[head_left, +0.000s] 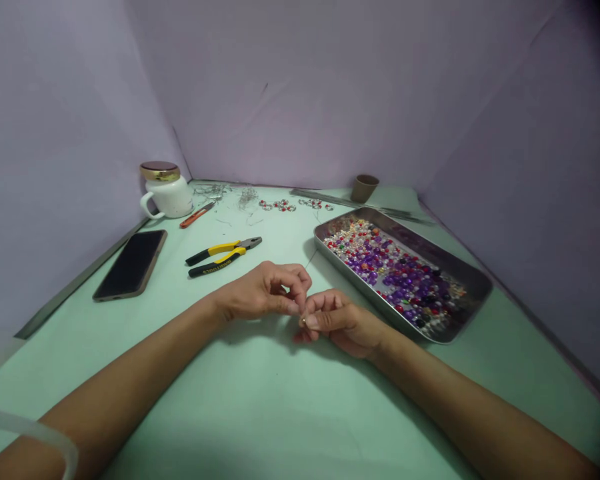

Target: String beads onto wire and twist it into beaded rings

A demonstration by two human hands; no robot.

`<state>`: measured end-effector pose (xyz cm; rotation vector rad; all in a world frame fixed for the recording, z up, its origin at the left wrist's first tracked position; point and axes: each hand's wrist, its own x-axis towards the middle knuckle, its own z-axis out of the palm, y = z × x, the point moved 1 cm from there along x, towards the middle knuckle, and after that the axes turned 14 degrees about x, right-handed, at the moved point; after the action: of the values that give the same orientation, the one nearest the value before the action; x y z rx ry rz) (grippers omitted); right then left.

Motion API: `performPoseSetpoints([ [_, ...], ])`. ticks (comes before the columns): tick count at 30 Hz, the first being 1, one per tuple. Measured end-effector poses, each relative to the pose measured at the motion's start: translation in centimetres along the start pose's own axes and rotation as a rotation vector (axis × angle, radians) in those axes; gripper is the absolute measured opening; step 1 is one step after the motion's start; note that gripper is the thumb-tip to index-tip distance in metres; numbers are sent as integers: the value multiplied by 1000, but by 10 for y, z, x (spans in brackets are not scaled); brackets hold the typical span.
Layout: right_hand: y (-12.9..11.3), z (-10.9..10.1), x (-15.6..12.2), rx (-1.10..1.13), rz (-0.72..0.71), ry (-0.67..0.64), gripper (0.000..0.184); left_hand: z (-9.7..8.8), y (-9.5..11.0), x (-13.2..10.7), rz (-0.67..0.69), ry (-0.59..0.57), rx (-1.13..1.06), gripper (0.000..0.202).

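My left hand (270,291) and my right hand (343,325) meet above the middle of the table. Between the thumb and finger of my right hand is a small gold-coloured bead (303,322). My left thumb and forefinger pinch together right beside it; whatever they grip is too small or hidden to make out. Close to my right hand, a metal tray (360,287) holds many loose purple, red, white and dark beads (390,267). Beyond my left hand lie pliers (225,255) with yellow and black handles.
A phone (131,265), a lidded white mug (169,198) and an orange cutter (197,215) are at the left. Toward the back are tangled wire (248,198), beaded rings (279,206), a bundle of thin rods (330,198) and a brown cup (364,190). Walls enclose the table (290,413).
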<state>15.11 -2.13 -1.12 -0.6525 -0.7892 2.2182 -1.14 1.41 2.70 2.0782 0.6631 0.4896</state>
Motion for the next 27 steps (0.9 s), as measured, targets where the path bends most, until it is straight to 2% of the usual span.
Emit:
performPoseSetpoints([
  [3,1,-1,1,-78,-171,67,11,5,1,1,-24,149,51,7],
  [7,0,-3,1,-330,-402,239,11,15,0,5,-139,327,97,7],
  [13,4,0,-4,-794,-632,426,6,28,1,9,-371,456,222,9],
  [16,6,3,-7,-902,-698,509,9,30,3,9,-472,482,301,8],
  [21,7,3,-6,-838,-690,504,8,32,5,10,-604,446,365,8],
  [24,7,-1,-1,-625,-616,479,7,30,5,11,-598,456,388,8],
  [27,9,-7,5,-364,-564,459,9,27,4,12,-555,399,234,8],
])
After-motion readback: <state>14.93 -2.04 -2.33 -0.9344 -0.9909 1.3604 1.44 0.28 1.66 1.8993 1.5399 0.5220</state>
